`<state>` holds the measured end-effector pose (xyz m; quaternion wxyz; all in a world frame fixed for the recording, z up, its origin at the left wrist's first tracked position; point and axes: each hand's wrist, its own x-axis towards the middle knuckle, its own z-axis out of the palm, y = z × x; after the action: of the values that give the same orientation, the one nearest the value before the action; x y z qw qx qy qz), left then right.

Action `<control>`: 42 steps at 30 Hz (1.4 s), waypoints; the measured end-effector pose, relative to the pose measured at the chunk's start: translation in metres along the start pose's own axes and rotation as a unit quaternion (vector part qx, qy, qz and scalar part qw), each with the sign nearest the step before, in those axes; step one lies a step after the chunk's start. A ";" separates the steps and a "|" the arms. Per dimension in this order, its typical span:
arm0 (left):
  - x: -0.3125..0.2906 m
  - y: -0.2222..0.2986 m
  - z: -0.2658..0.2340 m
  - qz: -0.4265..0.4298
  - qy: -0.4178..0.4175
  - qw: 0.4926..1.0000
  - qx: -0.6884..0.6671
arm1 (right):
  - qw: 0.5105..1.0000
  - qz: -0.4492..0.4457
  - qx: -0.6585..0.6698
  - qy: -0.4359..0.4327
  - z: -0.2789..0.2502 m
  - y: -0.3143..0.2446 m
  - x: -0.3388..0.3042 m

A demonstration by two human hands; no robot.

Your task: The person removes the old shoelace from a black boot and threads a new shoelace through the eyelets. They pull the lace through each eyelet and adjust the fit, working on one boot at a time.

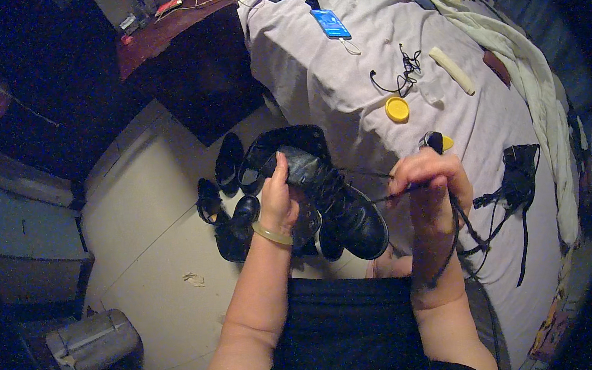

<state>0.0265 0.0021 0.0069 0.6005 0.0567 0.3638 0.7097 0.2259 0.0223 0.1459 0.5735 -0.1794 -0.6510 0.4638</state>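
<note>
A black lace-up boot is held up in front of me, its toe pointing to the lower right. My left hand is closed round the boot's upper by the tongue, thumb up; a pale bangle circles that wrist. To the right of the boot, my right hand is closed on the black shoelace. Strands of lace run taut from the boot's eyelets to these fingers, and loose lengths hang below them. The far side of the boot is hidden.
Several black shoes stand on the tiled floor. On the bed sheet lie a yellow lid, a black cable, a cream stick, a blue card and a black strapped item. A grey bin is lower left.
</note>
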 end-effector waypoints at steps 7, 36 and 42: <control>0.005 0.002 -0.010 0.036 -0.047 0.996 -0.071 | 0.950 0.044 0.028 -0.308 0.003 -0.018 0.007; -0.006 0.011 -0.002 -0.073 -0.136 0.981 -0.120 | 0.938 0.295 -0.126 -0.128 -0.018 0.062 0.009; -0.002 0.005 -0.003 -0.071 -0.170 0.978 -0.096 | 0.927 0.279 -0.199 -0.151 -0.014 0.097 0.001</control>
<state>0.0216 -0.0010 0.0079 0.7052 0.0922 0.1898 0.6769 0.2093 0.0780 0.0670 0.2681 -0.3918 -0.7328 0.4874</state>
